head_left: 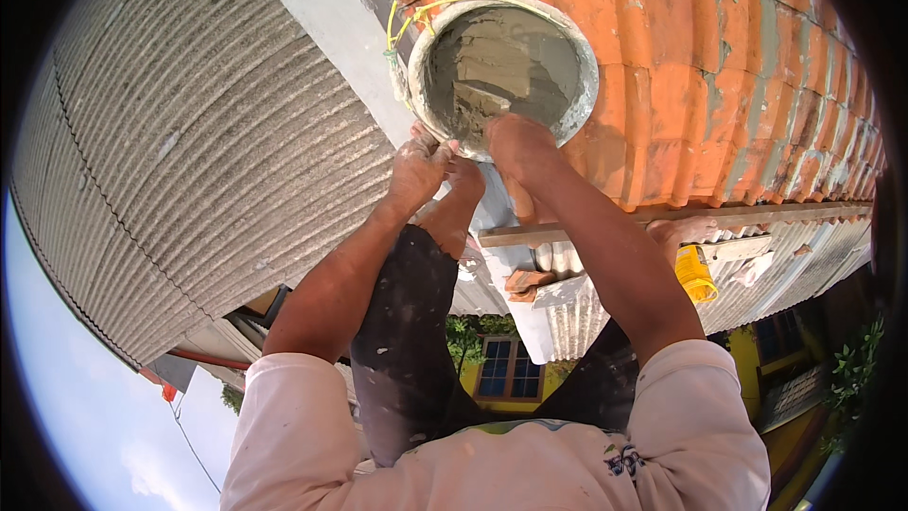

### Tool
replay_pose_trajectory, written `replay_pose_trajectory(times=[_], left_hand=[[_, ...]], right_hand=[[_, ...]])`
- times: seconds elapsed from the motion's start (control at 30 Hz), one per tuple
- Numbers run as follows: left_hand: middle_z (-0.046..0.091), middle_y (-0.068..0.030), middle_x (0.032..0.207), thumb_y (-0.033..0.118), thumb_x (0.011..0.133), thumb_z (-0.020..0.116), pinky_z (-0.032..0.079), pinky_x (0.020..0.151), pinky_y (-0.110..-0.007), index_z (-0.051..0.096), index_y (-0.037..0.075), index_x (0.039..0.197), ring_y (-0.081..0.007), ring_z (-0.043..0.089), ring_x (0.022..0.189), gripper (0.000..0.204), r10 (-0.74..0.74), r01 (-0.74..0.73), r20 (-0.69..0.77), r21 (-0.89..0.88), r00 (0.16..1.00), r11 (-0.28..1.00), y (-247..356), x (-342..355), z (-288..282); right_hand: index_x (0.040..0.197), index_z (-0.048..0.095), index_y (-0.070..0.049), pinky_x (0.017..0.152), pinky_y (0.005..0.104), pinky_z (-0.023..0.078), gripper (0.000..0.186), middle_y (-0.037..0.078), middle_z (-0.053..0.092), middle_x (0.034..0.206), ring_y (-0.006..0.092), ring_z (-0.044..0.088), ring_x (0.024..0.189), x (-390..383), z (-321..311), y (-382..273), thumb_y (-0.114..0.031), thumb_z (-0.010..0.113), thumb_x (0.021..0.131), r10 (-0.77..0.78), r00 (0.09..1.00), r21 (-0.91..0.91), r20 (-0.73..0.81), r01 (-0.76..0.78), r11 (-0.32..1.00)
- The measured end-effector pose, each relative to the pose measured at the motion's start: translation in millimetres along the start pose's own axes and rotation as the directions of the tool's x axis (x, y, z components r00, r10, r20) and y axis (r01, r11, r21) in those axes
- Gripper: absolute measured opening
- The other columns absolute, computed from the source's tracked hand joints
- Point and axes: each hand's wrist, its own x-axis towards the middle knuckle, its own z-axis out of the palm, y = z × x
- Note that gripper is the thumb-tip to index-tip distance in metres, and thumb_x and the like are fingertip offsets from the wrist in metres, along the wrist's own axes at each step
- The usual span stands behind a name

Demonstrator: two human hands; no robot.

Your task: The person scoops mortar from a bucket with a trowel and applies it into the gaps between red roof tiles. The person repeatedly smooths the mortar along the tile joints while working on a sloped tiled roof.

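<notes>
A round bucket crusted with dried cement rests on the roof, with wet grey mortar inside. My right hand reaches over its near rim, fingers closed round a handle that the hand itself hides. From it a mortar-smeared trowel lies in the mix, its blade pointing left. At the bucket's near left edge my left hand, spotted with mortar, grips the rim between thumb and fingers. A yellow cord is tied to the bucket's left side and loops across the far rim.
Orange roof tiles with grey mortar streaks spread to the right. Grey corrugated sheets slope away left. A wooden batten runs along the tiles' lower edge. Below it lie broken tile pieces and a yellow container. My bare feet straddle a drop.
</notes>
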Motion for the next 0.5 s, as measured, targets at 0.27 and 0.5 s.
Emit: replay_pose_trajectory(times=[0.27,0.5], left_hand=[[0.049,-0.0413,0.126,0.022,0.097,0.066,0.034,0.104,-0.055,0.059,-0.018,0.126,-0.0546,0.044,0.119,0.050,0.239,-0.222,-0.061,0.212,0.969,0.952,-24.0,7.7,23.4],[0.072,-0.0225,0.101,0.020,0.105,0.062,0.057,0.077,-0.037,0.064,-0.008,0.123,-0.0272,0.070,0.087,0.034,0.190,-0.169,-0.134,0.157,0.973,0.973,5.3,-8.0,21.9]], right_hand=[[0.106,0.075,0.002,0.089,0.0460,0.059,0.025,0.023,0.075,0.109,0.0355,0.075,0.104,1.9,6.4,-10.3,-0.010,0.060,0.091,0.120,0.990,-0.226,-0.077,-0.135,0.965],[0.098,0.075,0.004,0.081,0.0427,0.059,0.025,0.023,0.076,0.097,0.0276,0.076,0.092,31.1,-12.9,32.4,-0.018,0.069,0.087,-0.087,0.953,-0.084,0.291,0.116,0.990]])
